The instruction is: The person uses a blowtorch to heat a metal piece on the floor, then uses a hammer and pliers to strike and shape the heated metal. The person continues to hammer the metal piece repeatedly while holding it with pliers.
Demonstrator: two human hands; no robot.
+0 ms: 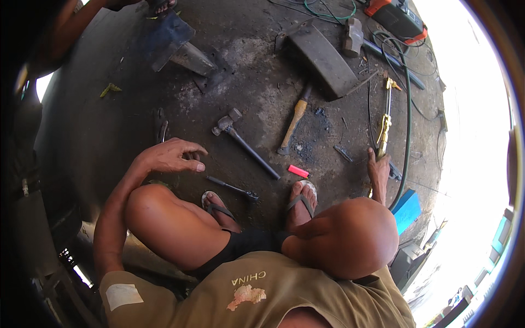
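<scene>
My left hand (174, 155) hovers by my left knee, fingers loosely curled and apart, with nothing in it. A ball-peen hammer (249, 146) lies ahead of it on the ground, and a ratchet wrench (232, 187) rests by my left foot. On the right, my right hand (378, 174) grips the rear of a brass cutting torch (385, 127), whose head points away from me; part of the grip is hidden by the hand. A pink lighter (298, 171) lies by my right foot. Beyond it is a wooden-handled hammer (296, 117), its head partly under a metal piece.
A dark bent metal box piece (322, 60) lies ahead, beside a sledgehammer (354, 38). An orange-and-black machine (395, 22) stands far right. A hose (408, 126) curves past my right hand near a blue object (406, 210). Another person's foot (159, 6) touches a metal plate (169, 35).
</scene>
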